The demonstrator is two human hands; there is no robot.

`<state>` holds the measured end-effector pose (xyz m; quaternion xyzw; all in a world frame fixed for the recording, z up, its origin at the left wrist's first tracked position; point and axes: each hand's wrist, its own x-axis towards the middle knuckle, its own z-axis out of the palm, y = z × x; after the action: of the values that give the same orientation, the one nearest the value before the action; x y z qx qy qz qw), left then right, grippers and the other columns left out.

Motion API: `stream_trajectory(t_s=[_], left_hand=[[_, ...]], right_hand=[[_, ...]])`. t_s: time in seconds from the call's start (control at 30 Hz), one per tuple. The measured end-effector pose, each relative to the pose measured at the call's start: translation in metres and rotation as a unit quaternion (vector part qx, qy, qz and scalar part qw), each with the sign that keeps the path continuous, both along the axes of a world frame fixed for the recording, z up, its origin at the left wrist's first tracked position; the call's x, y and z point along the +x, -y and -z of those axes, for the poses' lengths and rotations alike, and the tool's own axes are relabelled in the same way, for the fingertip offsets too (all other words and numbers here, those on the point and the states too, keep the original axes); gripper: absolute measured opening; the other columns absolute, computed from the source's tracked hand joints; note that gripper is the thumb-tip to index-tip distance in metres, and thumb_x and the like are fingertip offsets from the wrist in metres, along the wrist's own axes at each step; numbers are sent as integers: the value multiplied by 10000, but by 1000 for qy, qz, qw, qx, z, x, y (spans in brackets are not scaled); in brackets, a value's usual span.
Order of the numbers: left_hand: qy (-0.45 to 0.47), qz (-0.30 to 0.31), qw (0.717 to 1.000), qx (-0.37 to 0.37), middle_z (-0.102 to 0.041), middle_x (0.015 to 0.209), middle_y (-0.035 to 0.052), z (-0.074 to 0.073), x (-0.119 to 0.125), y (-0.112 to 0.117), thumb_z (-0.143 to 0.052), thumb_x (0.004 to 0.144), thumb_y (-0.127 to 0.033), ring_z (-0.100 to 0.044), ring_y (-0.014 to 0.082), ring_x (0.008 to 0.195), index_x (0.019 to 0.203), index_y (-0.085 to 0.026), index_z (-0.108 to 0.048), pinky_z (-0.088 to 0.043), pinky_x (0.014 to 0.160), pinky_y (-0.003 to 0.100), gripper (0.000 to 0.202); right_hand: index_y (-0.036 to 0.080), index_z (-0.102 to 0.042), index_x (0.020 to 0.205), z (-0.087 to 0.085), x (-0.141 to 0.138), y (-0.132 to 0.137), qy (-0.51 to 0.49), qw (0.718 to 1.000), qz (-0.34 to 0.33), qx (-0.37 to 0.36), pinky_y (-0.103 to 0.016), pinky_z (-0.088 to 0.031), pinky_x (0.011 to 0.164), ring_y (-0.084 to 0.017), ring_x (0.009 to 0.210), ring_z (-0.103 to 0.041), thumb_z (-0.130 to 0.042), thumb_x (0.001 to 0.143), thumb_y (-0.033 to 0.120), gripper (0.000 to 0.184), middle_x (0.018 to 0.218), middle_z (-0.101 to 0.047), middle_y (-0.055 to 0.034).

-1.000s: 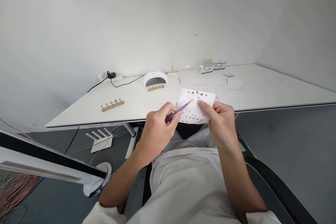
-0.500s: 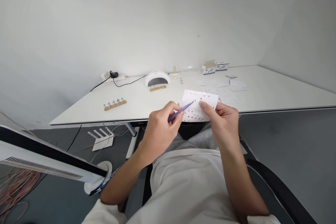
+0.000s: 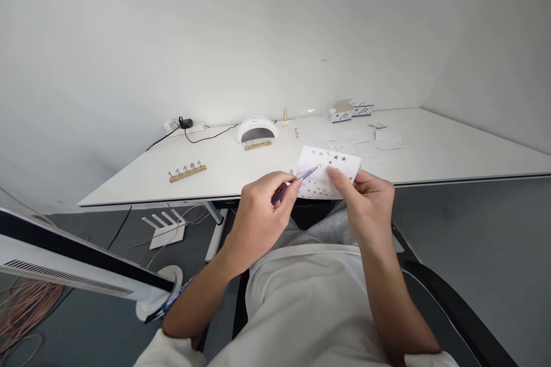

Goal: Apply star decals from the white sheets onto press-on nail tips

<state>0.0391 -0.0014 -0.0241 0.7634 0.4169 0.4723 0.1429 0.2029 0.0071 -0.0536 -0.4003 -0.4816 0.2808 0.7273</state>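
Observation:
Between the thumb and fingers of my left hand (image 3: 264, 212) is a pair of purple tweezers (image 3: 307, 174), slanting up to the right. Their silvery tip is at a small star on a white sticker sheet (image 3: 316, 180); whether it grips the star I cannot tell. Silver stars run along the sheet's top and more lie in rows lower down. My right hand (image 3: 368, 200) pinches the sheet's right side, thumb on the front and fingers behind. The sheet is held up just over the table's front edge, above my lap.
On the white table (image 3: 224, 169) are two wooden strips with small stands (image 3: 188, 173), a white nail lamp (image 3: 257, 129), a polish bottle (image 3: 285, 120), small boxes (image 3: 341, 112) and more sheets (image 3: 387, 139). A router (image 3: 167, 234) and cables lie on the floor, near a white tower appliance (image 3: 86, 264).
The sticker sheet has tilted slightly, and its top stars look darker. My left hand has shifted a little on the tweezers, whose tip stays at the same star. The view has moved slightly.

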Motion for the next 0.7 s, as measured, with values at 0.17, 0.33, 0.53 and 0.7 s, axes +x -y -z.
stream_trajectory(t_s=[0.17, 0.33, 0.53, 0.7], left_hand=[[1, 1, 1000, 5, -625, 720, -9, 0, 0, 1, -560, 914, -270, -520, 75, 634, 813, -165, -640, -397, 585, 209, 166], [1, -2, 1000, 10, -621, 704, -16, 0, 0, 1, -573, 906, -262, -505, 69, 613, 804, -166, -643, -390, 569, 206, 157], [8, -3, 999, 31, -629, 699, -31, 0, 1, -2, -606, 886, -239, -505, 52, 599, 828, -171, -662, -406, 582, 179, 106], [9, -4, 999, 42, -610, 666, -44, 1, 1, -2, -625, 875, -231, -490, 39, 577, 812, -168, -647, -404, 566, 158, 92]], right_hand=[[226, -779, 714, 1, 0, 0, 4, 1000, 11, 3, -230, -436, 508, -110, 558, -544, -766, 755, 307, 92, 653, -679, 20], [223, -782, 742, 0, -1, 1, 5, 1000, 7, 11, -215, -411, 494, -98, 557, -526, -757, 768, 292, 78, 646, -664, 24], [199, -747, 677, -2, -2, 4, 30, 999, 30, 21, -200, -373, 472, -78, 533, -466, -744, 780, 280, 132, 579, -585, 39], [187, -741, 695, -3, -3, 6, 66, 996, 54, 28, -211, -367, 466, -88, 531, -463, -731, 790, 289, 139, 583, -581, 33]])
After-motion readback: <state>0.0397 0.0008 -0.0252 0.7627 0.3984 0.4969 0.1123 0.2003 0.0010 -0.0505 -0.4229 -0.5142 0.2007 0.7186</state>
